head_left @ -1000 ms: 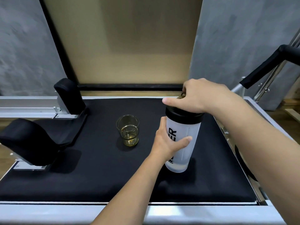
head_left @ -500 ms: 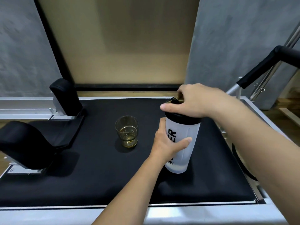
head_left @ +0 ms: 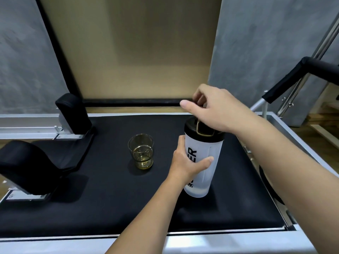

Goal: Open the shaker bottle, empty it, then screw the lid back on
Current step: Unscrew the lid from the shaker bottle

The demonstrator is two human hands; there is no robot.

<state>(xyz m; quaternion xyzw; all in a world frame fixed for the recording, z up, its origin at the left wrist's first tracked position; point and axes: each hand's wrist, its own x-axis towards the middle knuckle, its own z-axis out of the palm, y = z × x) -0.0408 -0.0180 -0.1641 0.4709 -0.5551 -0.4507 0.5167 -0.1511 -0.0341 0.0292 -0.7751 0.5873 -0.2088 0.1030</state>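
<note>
A frosted white shaker bottle [head_left: 208,162] with black lettering stands upright on the black padded platform [head_left: 110,202], right of centre. Its black lid [head_left: 191,129] sits on top, with a gold wire loop lying on it. My left hand [head_left: 184,166] is wrapped around the bottle's middle from the left. My right hand [head_left: 220,110] hovers just above the lid with thumb out and fingers loosely curled, gripping nothing; its wrist hides the lid's right side. A little liquid shows at the bottle's bottom.
A short glass [head_left: 140,152] with some yellowish liquid stands left of the bottle. Two black padded rests [head_left: 73,112] [head_left: 27,167] rise at the left. A black padded bar [head_left: 293,74] on metal rails crosses the right. A metal frame edges the platform.
My right hand has let go of the lid and lifted above it, uncovering the gold loop. The left hand and the bottle stay where they were.
</note>
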